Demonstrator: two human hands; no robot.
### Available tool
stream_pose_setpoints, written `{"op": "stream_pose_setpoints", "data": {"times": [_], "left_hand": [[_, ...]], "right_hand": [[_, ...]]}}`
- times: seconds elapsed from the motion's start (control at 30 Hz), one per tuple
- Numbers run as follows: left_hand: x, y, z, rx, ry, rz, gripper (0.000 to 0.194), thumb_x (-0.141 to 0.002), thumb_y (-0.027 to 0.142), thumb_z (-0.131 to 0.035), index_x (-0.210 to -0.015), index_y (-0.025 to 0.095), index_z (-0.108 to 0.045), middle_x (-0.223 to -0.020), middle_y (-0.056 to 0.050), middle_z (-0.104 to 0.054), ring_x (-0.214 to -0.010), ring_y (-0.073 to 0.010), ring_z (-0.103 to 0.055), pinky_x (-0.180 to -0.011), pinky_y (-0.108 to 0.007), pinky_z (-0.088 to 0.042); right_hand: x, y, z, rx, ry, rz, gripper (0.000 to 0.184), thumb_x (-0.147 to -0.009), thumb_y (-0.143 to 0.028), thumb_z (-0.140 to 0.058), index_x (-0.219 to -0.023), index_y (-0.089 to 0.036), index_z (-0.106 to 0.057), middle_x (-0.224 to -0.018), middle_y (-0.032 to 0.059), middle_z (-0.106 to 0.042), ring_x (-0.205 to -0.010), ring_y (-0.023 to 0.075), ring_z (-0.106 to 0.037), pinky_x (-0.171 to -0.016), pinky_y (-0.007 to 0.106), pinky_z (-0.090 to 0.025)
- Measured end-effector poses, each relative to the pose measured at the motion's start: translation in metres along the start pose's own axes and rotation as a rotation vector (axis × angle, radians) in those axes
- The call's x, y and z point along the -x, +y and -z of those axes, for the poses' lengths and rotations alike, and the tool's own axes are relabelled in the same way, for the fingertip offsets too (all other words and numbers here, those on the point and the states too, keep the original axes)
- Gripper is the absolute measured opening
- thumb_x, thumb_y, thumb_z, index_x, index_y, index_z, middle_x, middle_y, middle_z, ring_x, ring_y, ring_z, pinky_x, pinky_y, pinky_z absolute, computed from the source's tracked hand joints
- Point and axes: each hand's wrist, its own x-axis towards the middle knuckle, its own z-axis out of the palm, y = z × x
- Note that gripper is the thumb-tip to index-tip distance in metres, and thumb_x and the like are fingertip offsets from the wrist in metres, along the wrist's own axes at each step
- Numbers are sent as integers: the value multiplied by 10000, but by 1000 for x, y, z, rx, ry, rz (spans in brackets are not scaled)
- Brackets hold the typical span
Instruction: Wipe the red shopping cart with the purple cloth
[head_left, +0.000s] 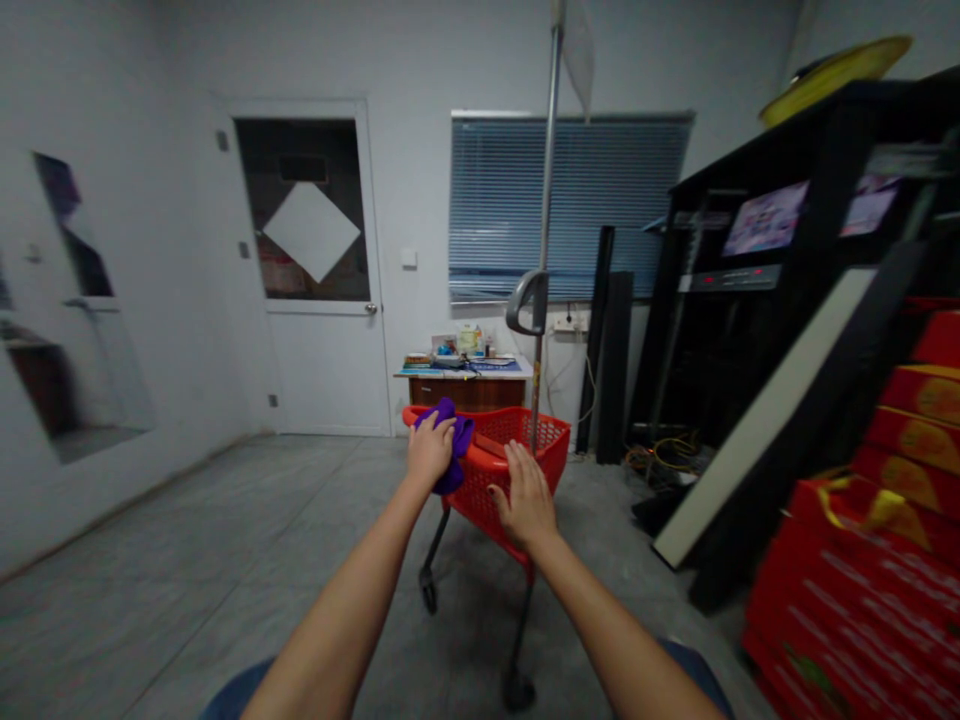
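A small red plastic shopping cart [480,496] stands in front of me, with a perforated basket, dark legs and wheels. My left hand [430,455] is closed on a purple cloth [453,478], which lies over the left part of the cart's handle bar. Part of the cloth hangs down beside the basket. My right hand [528,502] is at the right end of the handle, fingers stretched out and thumb apart, with nothing in it. Its fingertips appear to touch the red bar. A metal pole [549,150] with a grey handle-like piece [529,303] rises at the cart's far side.
Behind the cart, a low cabinet [469,394] bears small items. At right are a leaning pale panel [757,430], coiled cables [667,452], a black shelf [832,200] and red bags and boxes [855,590]. A white door [322,370] is at back left.
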Motion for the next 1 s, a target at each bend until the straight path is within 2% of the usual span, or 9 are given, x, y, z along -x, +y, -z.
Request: {"op": "stream_pose_setpoints", "data": {"times": [0.17, 0.23, 0.3, 0.47, 0.57, 0.67, 0.8, 0.9, 1.0], "left_hand": [[37, 24, -7, -3, 14, -222, 378, -998, 325, -416, -1311, 318, -628, -1503, -70, -503, -1385, -272, -450, -1188, -551, -280], [43, 25, -6, 10, -5, -296, 373, -1002, 328, -417, -1316, 343, -618, -1508, -53, -500, -1399, -256, -437, -1194, -554, -269], [37, 17, -3, 18, -13, -281, 373, -1006, 323, -412, -1317, 345, -615, -1499, -56, -511, -1403, -249, -435, -1193, -567, -266], [5, -8, 3, 40, 5, -53, 382, -1012, 295, -387, -1294, 282, -644, -1448, -90, -561, -1388, -264, -457, -1164, -560, -332], [11, 2, 1, 29, 26, -46, 372, -1005, 294, -407, -1278, 271, -660, -1454, -95, -553, -1380, -280, -463, -1167, -559, -329], [37, 28, -3, 30, 40, -171, 355, -995, 304, -436, -1265, 302, -666, -1473, -74, -537, -1367, -282, -473, -1181, -563, -305], [56, 43, -1, 59, 10, -289, 358, -998, 320, -430, -1283, 327, -645, -1460, -59, -554, -1360, -254, -483, -1190, -568, -281], [44, 27, 4, 62, -23, -233, 354, -997, 312, -425, -1265, 328, -655, -1422, -51, -589, -1360, -246, -484, -1191, -583, -269], [30, 9, 7, 64, -14, -153, 350, -986, 291, -431, -1228, 311, -682, -1442, -56, -569, -1359, -262, -483, -1182, -585, -290]], "right_hand": [[-1, -5, -9, -74, 51, -27, 743, -1004, -601, -280, -1566, -120, -213, -1567, 181, -364, -1474, 275, -297, -1169, 491, -326], [1, -3, -9, -99, 67, -17, 763, -1004, -607, -271, -1581, -123, -150, -1585, 185, -329, -1487, 278, -267, -1171, 504, -324], [4, 1, -7, -109, 65, 5, 769, -1005, -609, -260, -1591, -139, -96, -1608, 178, -284, -1501, 278, -231, -1174, 508, -320], [14, 7, -4, -120, 12, 42, 783, -1002, -611, -268, -1597, -191, 21, -1650, 140, -178, -1517, 278, -183, -1185, 514, -309], [16, 2, -11, -172, 11, 12, 836, -990, -635, -275, -1590, -168, 74, -1665, 155, -70, -1526, 298, -126, -1188, 529, -305], [17, -3, -18, -221, -4, 2, 854, -986, -646, -264, -1585, -156, 98, -1666, 160, 20, -1530, 316, -65, -1195, 550, -281], [23, 3, -24, -279, -12, 17, 817, -995, -636, -227, -1590, -160, 69, -1669, 145, -19, -1531, 294, -75, -1213, 536, -250], [30, 17, -29, -290, -12, -70, 817, -996, -637, -225, -1593, -140, 29, -1665, 155, -54, -1532, 280, -85, -1219, 524, -241], [28, 37, -38, -305, -83, -180, 810, -995, -645, -196, -1593, -114, -67, -1651, 174, -130, -1527, 267, -130, -1222, 516, -240]]}}
